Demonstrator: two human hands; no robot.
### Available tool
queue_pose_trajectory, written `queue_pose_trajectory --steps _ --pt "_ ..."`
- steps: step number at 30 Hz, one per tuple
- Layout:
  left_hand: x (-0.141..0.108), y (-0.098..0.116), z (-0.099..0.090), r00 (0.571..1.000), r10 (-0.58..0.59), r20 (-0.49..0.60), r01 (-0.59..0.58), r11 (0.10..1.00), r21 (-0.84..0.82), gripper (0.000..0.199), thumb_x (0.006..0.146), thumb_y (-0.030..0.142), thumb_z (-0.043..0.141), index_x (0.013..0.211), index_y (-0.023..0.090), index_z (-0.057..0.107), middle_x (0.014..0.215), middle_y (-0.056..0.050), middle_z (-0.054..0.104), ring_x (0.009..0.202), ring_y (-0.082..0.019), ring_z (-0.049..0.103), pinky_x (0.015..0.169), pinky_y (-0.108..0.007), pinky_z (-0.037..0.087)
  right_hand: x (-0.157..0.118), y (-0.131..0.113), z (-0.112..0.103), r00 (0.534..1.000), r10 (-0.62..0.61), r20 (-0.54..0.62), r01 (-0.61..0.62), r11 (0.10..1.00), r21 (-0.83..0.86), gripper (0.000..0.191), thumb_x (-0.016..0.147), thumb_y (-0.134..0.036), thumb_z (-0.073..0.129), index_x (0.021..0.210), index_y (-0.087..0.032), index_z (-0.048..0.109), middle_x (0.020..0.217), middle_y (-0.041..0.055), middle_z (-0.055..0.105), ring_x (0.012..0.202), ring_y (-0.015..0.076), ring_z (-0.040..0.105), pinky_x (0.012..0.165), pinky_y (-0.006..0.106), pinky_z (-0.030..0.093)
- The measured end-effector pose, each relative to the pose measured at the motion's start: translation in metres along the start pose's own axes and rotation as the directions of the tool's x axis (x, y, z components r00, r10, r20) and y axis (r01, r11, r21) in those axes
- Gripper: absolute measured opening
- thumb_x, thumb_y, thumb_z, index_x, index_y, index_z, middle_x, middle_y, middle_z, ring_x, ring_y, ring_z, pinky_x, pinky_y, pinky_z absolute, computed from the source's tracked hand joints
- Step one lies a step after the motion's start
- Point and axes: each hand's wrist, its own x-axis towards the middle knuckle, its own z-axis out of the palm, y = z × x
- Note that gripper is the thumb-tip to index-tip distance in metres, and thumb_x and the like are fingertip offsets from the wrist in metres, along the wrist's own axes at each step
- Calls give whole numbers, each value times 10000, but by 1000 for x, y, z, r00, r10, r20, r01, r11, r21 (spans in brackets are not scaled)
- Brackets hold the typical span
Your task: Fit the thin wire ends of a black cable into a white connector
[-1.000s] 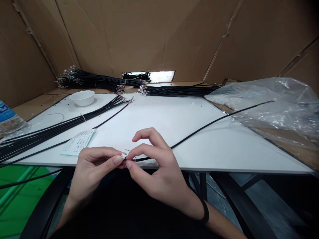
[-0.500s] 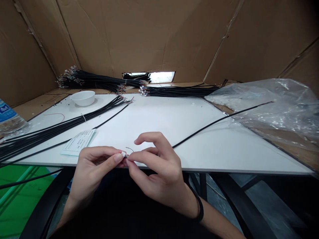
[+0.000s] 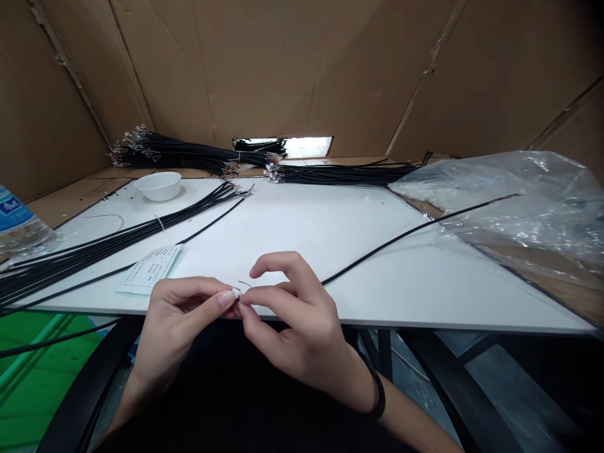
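Between the thumb and index finger of my left hand [image 3: 182, 321] is a small white plug connector [image 3: 236, 292], held just above the table's front edge. My right hand [image 3: 292, 314] pinches thin wires against the connector's right side; its index finger and thumb nearly touch my left fingertips. One loose thin wire [image 3: 245, 283] sticks up between the hands. A black cable [image 3: 396, 237] runs from behind my right hand to the upper right, its far end stripped to thin wires. My fingers hide most of the joint between wires and connector.
A bundle of black cables [image 3: 141, 229] lies at left, beside a white bowl [image 3: 158, 187] and a printed label [image 3: 148, 272]. More cable bundles [image 3: 340, 173] rest along the cardboard wall [image 3: 264, 69]. Right is a clear plastic bag [image 3: 509, 220]; far left, a bottle [image 3: 19, 220].
My right hand has shifted slightly left, closer to the connector, and the loose wire shows less between the hands. My left hand keeps its hold almost unmoved.
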Motion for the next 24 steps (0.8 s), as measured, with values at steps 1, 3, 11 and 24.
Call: queue_pose_trajectory --steps 1,3,11,24 --pt "0 0 0 1000 -5 -1 5 1000 -3 107 796 231 749 701 225 800 644 -24 760 601 -160 706 597 -221 588 0 0 0 1000 4 -7 -4 1000 5 133 841 -56 592 837 -183 630 1034 101 601 958 183 627 590 244 591" --pt "0 -1 0 1000 -12 -9 12 1000 -11 97 790 242 759 705 218 799 646 -29 764 596 -165 712 593 -225 594 0 1 1 1000 7 -15 -7 1000 8 127 845 -59 596 861 -182 622 1034 100 598 976 184 622 630 257 601" --pt "1 -3 0 1000 -5 -3 5 999 -47 92 786 250 766 710 210 798 668 -33 774 612 -167 722 615 -225 597 1 1 -1 1000 11 10 -12 999 45 87 874 -49 576 882 -119 626 1009 105 571 963 148 587 794 263 545" --pt "5 -1 -8 980 40 195 -50 998 46 182 861 178 686 711 223 778 669 5 739 646 -113 665 633 -177 536 0 0 -2 990 92 103 -103 990 99 110 899 -56 500 882 -122 587 1051 105 530 920 155 570 722 269 528"
